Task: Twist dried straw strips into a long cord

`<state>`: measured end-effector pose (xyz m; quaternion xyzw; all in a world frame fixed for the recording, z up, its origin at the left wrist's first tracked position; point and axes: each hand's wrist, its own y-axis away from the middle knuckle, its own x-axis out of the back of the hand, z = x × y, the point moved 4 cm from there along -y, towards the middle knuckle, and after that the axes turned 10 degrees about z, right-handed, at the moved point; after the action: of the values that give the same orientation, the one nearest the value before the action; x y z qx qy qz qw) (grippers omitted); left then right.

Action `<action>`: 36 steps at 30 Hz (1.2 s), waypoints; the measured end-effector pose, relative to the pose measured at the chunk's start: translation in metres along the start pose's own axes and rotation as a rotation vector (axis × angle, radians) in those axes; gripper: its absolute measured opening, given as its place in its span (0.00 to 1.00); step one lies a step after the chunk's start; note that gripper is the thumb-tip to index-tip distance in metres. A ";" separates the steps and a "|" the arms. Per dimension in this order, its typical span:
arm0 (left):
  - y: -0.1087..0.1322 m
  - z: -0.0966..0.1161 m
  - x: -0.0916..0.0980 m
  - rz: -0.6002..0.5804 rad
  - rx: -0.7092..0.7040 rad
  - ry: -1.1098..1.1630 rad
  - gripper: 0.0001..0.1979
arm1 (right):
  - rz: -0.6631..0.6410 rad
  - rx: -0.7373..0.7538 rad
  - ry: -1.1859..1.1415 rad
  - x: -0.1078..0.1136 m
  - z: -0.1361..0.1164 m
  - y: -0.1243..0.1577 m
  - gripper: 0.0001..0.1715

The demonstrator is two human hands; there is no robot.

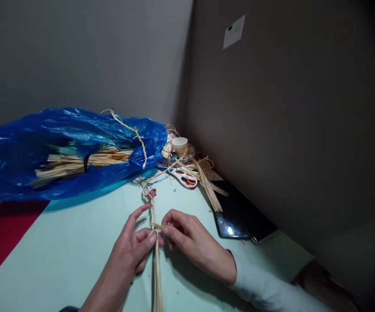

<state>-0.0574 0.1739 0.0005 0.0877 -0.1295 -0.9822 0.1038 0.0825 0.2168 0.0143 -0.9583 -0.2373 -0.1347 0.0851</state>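
Note:
A pale braided straw cord (153, 213) runs down the middle of the table, its loose strands (157, 277) hanging toward me below the braid. My left hand (137, 242) pinches the cord between thumb and fingers at the spot where braid turns to loose strands, its index finger stretched up along the braid. From the right, my right hand (187, 236) grips the tip of a short straw strand (156, 225) that crosses the cord. A small dark-pink piece (151, 194) sits on the cord farther up.
A blue plastic bag (77, 125) holds a straw bundle (109, 157) at the back left. White-handled scissors (183, 177), a paper cup (179, 145) and loose straw strips (211, 190) lie at the back. Right of my hands is a black tablet-like device (239, 216) beside the dark wall.

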 end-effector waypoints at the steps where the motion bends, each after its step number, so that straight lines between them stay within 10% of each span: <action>1: 0.000 0.001 0.000 0.003 -0.021 -0.017 0.40 | 0.001 -0.005 -0.044 0.000 0.001 0.000 0.10; 12: 0.007 0.001 0.000 0.058 0.080 0.017 0.18 | 0.000 0.039 -0.112 0.006 -0.009 -0.001 0.11; 36: 0.003 -0.001 0.009 0.294 -0.013 -0.031 0.24 | -0.003 0.068 0.179 -0.003 -0.012 -0.002 0.07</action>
<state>-0.0652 0.1686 -0.0013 0.0520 -0.1362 -0.9585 0.2452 0.0769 0.2146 0.0246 -0.9385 -0.2348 -0.2120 0.1383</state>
